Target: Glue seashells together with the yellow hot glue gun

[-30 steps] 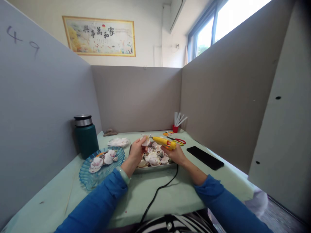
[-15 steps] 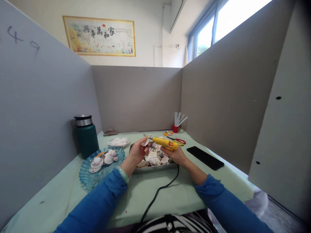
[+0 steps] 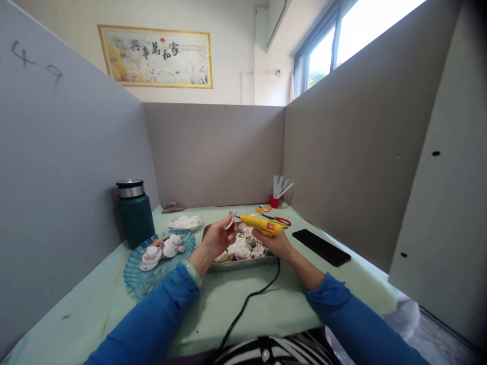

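Observation:
Between the fingers of my left hand (image 3: 216,237) is a small pale seashell (image 3: 229,222), held up and seen nearly edge-on. My right hand (image 3: 276,242) is closed round a yellow hot glue gun (image 3: 259,224), whose nozzle points left and meets or nearly meets the shell; the exact contact is too small to tell. Below both hands lies a metal tray (image 3: 243,263) heaped with seashells (image 3: 240,248). A black cord (image 3: 247,300) runs from the gun toward the table's front edge.
At left a blue scalloped plate (image 3: 137,284) bears joined shells (image 3: 151,257), with a green bottle (image 3: 136,218) behind it. White material (image 3: 185,222) lies beyond. Scissors (image 3: 282,221), a red cup (image 3: 274,202) of white sticks and a black phone (image 3: 321,247) are at right. Grey partitions enclose the table.
The shell in my left hand has turned more edge-on. My right hand has shifted the glue gun slightly to the right, its nozzle still beside the shell.

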Demonstrator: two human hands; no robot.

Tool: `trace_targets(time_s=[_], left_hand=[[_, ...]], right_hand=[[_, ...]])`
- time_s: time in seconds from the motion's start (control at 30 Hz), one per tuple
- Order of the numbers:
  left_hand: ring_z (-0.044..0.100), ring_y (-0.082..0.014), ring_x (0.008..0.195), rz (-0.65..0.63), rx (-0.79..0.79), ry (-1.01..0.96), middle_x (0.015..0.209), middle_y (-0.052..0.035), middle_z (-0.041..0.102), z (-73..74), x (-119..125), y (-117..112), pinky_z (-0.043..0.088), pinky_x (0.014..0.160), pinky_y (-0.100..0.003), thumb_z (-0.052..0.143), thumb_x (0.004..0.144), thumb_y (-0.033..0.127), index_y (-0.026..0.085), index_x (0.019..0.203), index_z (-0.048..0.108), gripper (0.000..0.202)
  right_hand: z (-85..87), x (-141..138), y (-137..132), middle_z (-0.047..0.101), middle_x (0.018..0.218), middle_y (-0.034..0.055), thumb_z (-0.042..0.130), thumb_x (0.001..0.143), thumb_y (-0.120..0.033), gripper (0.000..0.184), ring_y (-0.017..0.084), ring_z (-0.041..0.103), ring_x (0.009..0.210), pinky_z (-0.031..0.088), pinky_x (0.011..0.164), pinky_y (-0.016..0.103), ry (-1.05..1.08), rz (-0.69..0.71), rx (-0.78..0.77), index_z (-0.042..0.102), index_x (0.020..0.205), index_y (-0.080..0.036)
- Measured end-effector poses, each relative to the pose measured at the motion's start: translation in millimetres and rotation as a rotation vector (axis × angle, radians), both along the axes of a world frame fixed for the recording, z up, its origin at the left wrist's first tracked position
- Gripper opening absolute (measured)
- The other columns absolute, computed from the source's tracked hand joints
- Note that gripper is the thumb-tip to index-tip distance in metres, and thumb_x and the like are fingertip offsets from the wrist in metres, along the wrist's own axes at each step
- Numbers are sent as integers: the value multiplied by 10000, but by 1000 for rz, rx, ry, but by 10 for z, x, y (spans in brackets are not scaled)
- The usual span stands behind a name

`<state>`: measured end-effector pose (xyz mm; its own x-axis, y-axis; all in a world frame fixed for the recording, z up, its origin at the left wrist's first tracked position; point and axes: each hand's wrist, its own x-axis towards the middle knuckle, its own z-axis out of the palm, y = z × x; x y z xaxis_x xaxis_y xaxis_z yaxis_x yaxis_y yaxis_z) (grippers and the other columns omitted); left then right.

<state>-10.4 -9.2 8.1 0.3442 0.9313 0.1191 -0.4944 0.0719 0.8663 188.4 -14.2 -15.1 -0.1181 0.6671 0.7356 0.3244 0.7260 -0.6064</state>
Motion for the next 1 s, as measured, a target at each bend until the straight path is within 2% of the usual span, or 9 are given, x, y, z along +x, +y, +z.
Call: trace_targets(time_s=[0.23,0.43,0.6,0.87,1.0], left_hand=[[410,-56,393,7,42,44,605,8,564,27,35,-56,311,412,-213,718,719,445,159,697,544,336],[431,-62,392,32,101,78,595,12,569,28,46,-69,310,409,-207,724,699,439,165,718,534,334],[449,-62,389,87,177,133,613,11,589,26,65,-63,315,394,-203,728,678,451,165,739,526,356],[450,-58,382,200,246,175,609,10,594,15,82,-52,317,375,-190,696,688,460,167,751,501,357],[441,-58,379,262,267,184,598,10,594,-7,89,-33,306,366,-186,690,695,452,173,748,487,349]], right_hand=[[4,-13,2,609,603,7,641,761,-415,228,144,558,538,465,490,249,78,31,-58,643,737,-188],[-6,-15,10,594,627,5,623,780,-435,258,146,549,567,473,541,263,42,-10,-10,622,737,-180],[-26,-1,41,594,693,12,609,808,-403,221,152,552,629,471,608,266,-16,-2,61,599,764,-186],[-53,24,73,507,615,-26,595,838,-371,214,121,466,555,399,554,247,-92,-9,130,553,725,-195],[-51,29,71,525,622,-25,595,842,-369,200,123,475,565,400,557,246,-115,0,153,561,741,-199]])
